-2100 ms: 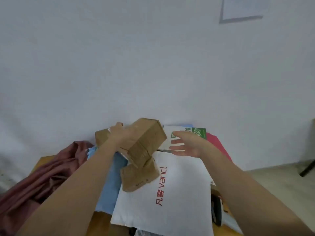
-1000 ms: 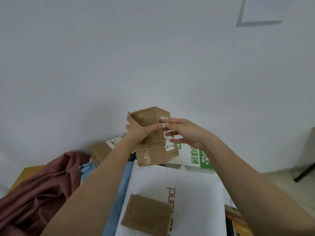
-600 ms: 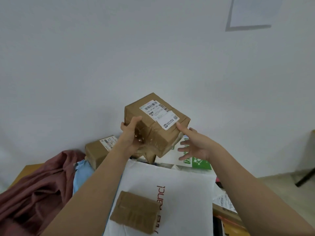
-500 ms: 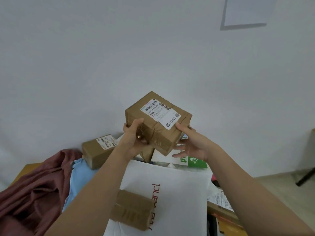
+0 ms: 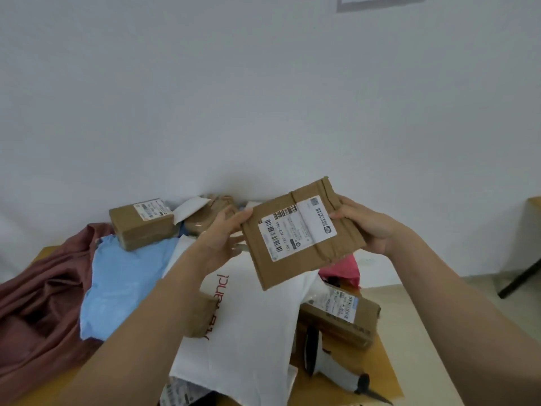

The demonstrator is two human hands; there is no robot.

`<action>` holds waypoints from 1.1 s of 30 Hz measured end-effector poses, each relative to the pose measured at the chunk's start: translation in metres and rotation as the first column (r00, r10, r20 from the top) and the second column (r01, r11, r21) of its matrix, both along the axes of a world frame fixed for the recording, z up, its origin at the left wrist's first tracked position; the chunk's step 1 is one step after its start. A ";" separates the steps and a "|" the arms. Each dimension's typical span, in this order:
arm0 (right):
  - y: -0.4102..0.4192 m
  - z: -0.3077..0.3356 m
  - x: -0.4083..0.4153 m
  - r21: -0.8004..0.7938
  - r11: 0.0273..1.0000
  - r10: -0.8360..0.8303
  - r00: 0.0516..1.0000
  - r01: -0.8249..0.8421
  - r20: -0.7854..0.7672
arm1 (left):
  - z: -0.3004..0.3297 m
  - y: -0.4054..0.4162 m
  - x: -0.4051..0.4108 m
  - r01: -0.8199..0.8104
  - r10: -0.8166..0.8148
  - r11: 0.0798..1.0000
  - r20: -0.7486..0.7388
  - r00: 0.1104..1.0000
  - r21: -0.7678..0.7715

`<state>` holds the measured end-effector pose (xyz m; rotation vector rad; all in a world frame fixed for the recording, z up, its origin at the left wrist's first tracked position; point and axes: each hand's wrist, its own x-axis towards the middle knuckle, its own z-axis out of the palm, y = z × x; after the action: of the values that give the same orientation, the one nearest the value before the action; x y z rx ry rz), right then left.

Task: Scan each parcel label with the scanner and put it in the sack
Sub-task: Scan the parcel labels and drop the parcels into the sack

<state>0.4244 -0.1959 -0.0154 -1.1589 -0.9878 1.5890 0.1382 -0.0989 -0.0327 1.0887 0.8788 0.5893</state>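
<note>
At the far left of the frame a dark red cloth (image 5: 38, 303) lies in a heap on the wooden table (image 5: 383, 373). Next to it is a light blue bag (image 5: 123, 285), and a small brown box (image 5: 142, 222) with a white label sits on the bag's top end, near the wall.

In the middle, a big white bag (image 5: 251, 332) with red letters lies flat. A little brown packet (image 5: 199, 315) rests on its left side, partly hidden by the person's left arm.

The left hand (image 5: 221, 238) is up in the air over the white bag. Its fingers are held out fairly straight and the fingertips touch the left edge of a flat brown parcel (image 5: 301, 232). The parcel is tilted in the middle of the frame, above the table — its white label (image 5: 295, 228) with black bars faces the camera.

The right hand (image 5: 370, 227) grips the parcel's right edge, with the thumb on the front and the fingers curled behind.

Lower right, another brown box (image 5: 339, 320) with a label lies on the table. Just below it rests the white scanner (image 5: 330, 367) — no hand touches it. A pink bag (image 5: 341, 269) peeks out under the held parcel.
</note>
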 end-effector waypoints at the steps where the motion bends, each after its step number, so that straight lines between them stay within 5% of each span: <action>1: -0.006 0.000 0.002 -0.011 1.000 0.026 1.000 -0.026 0.006 | -0.003 -0.010 0.001 0.016 -0.016 1.000 -0.028 0.999 0.007; 8: -0.040 -0.004 0.000 -0.070 0.985 0.163 0.985 -0.159 0.062 | 0.000 -0.053 -0.009 0.213 -0.203 0.977 -0.266 0.942 0.012; 13: -0.058 -0.013 -0.029 -0.108 0.989 0.116 0.976 -0.098 0.185 | -0.006 -0.078 -0.006 0.352 -0.341 0.936 -0.313 0.886 -0.024; 16: -0.067 -0.029 -0.037 -0.099 0.992 -0.063 0.988 0.077 0.139 | -0.028 -0.086 -0.018 0.229 -0.231 0.973 -0.260 0.938 -0.037; 19: -0.070 -0.070 -0.033 -0.202 0.896 -0.310 0.884 0.395 0.351 | -0.053 -0.097 -0.026 0.018 -0.033 0.998 -0.235 0.971 -0.065; 26: -0.093 -0.190 -0.051 -0.440 0.880 0.142 0.788 0.177 0.599 | -0.075 -0.129 -0.025 -0.410 0.393 0.910 -0.176 0.903 -0.071; 30: -0.098 -0.229 -0.053 -0.406 0.913 0.364 0.501 -0.028 0.785 | -0.079 -0.149 -0.014 -0.529 0.519 0.849 -0.170 0.837 -0.011; 33: -0.103 -0.249 -0.049 -0.446 0.890 0.447 0.385 -0.097 0.807 | -0.090 -0.164 -0.002 -0.623 0.613 0.782 -0.160 0.774 -0.015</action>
<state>0.3756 -0.2989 -0.2648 -2.3373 -1.7190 1.3375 0.1366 -0.2627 -0.1224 0.7688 1.3989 1.0274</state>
